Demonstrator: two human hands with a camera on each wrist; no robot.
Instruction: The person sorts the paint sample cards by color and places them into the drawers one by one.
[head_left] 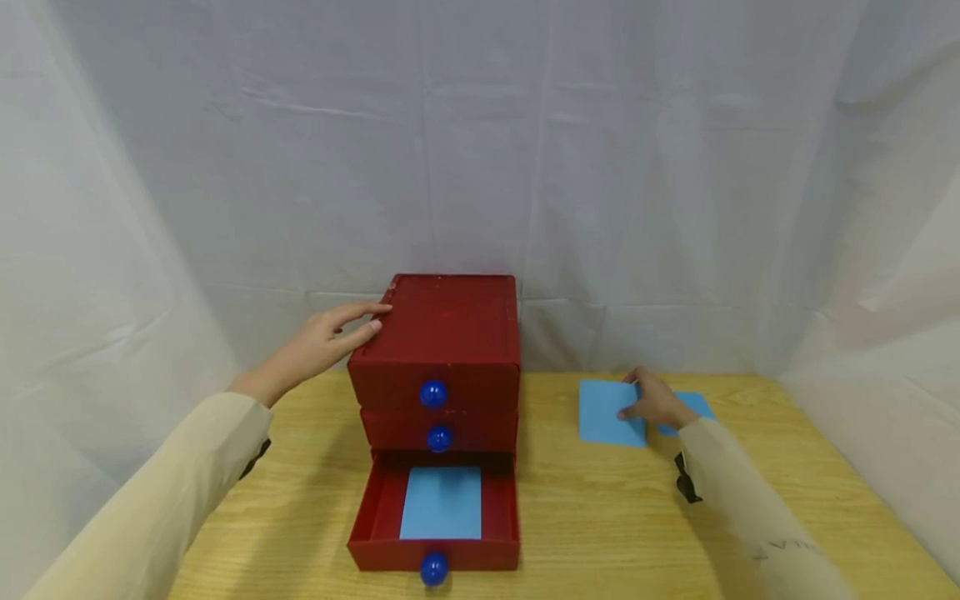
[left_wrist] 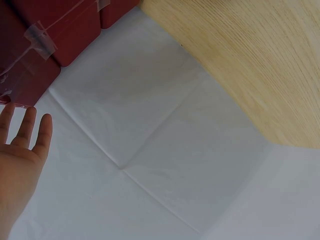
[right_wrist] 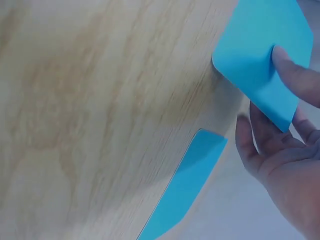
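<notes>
While left hand (head_left: 330, 342) rests spread on cabinet (head_left: 442, 333), right hand (head_left: 656, 402) pinches blue card (head_left: 607, 412); one card (head_left: 441, 502) already in open bottom drawer (head_left: 435, 550), another (right_wrist: 185, 187) left on counter (head_left: 585, 517).

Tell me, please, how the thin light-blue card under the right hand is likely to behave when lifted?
The thin light-blue card, pinched by the right hand, keeps a straight edge, so it is probably fairly stiff, yet likely light. Lying flat on the smooth wooden table, it may slide before an edge lifts.
</notes>
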